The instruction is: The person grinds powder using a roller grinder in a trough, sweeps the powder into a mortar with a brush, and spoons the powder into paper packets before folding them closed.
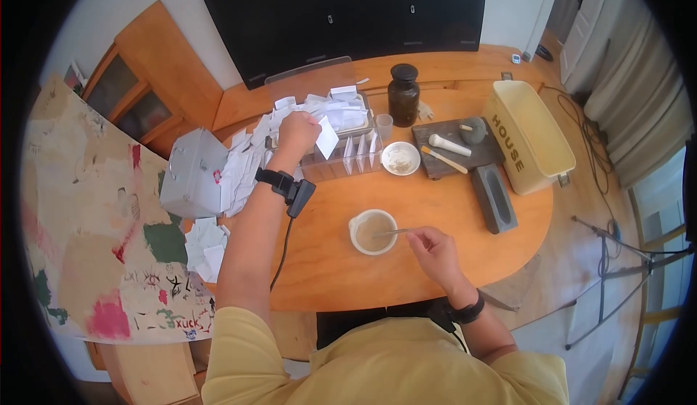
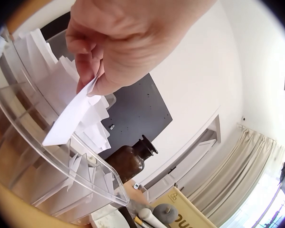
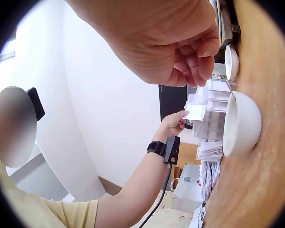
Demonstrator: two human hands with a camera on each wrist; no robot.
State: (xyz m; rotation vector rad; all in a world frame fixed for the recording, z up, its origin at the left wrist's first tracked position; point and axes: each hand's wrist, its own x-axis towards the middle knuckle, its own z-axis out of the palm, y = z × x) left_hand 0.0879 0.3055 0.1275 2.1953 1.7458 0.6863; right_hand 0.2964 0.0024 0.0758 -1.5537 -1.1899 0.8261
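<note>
Over a clear plastic organizer (image 1: 341,162), my left hand (image 1: 296,135) pinches a flat white paper slip (image 1: 327,141) between thumb and fingers. The left wrist view shows the slip (image 2: 69,118) tilted downward above the organizer's rim. Many white papers (image 1: 330,107) fill the organizer's rear part, and upright ones stand in its front slots. Near the table's front, my right hand (image 1: 434,255) pinches a thin rod-like tool (image 1: 398,232). The tool's far end reaches into a white spouted bowl (image 1: 354,244) with greyish-brown contents. Right-hand fingertips stay just outside the bowl's rim.
A grey metal case (image 1: 190,176) and loose papers (image 1: 205,247) lie left. Behind stand a dark brown jar (image 1: 404,99) and a white dish (image 1: 388,169). To the right are a dark board (image 1: 435,135) with a pestle (image 1: 449,144), a grey trough (image 1: 494,198) and a yellow bin (image 1: 519,151).
</note>
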